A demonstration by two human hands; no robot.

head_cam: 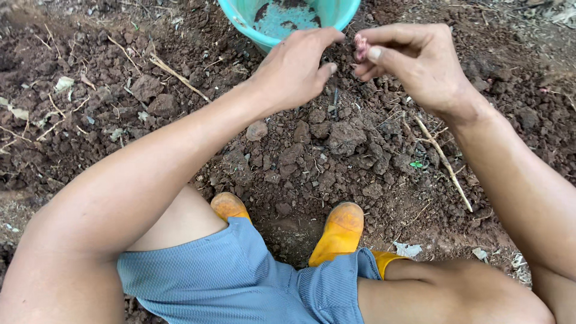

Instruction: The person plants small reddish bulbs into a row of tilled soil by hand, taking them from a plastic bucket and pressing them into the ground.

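I squat over clumpy dark soil (336,144). My right hand (414,63) pinches a small pinkish bulb-like piece (360,47) between thumb and fingertips. My left hand (297,69) hovers just left of it, fingers loosely curled and pointing toward the piece, its fingertips close to the right hand's; I cannot tell if it holds anything. Both hands are right in front of a turquoise plastic bucket (258,33) with soil smears inside.
Yellow rubber boots (339,231) and blue shorts (240,276) are below the hands. Dry twigs (444,159) and stones (257,130) lie scattered in the dirt. A tiny green sprout (416,164) shows at right.
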